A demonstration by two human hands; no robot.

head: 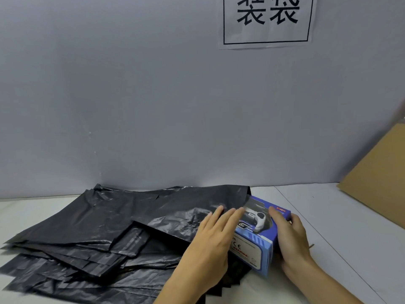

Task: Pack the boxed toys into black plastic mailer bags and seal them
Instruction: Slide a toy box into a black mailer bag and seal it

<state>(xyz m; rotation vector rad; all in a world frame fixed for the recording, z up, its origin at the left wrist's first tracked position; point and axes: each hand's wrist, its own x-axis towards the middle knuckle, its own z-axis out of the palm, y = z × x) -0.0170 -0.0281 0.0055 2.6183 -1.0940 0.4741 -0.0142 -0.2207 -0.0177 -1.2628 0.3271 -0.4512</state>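
One boxed toy [260, 233], partly inside mailer bag [175, 207]

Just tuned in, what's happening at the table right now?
A person is packing a blue toy box into the top black mailer bag of a pile. The right hand grips the box's outer end, the left hand lies flat on the bag's mouth. The box is only partly in; nothing is sealed.

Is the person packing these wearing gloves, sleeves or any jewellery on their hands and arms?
No. The left hand and right hand are bare, with no gloves, rings, watch or bracelet showing. Both forearms are uncovered down to the picture's edge, so no sleeve shows.
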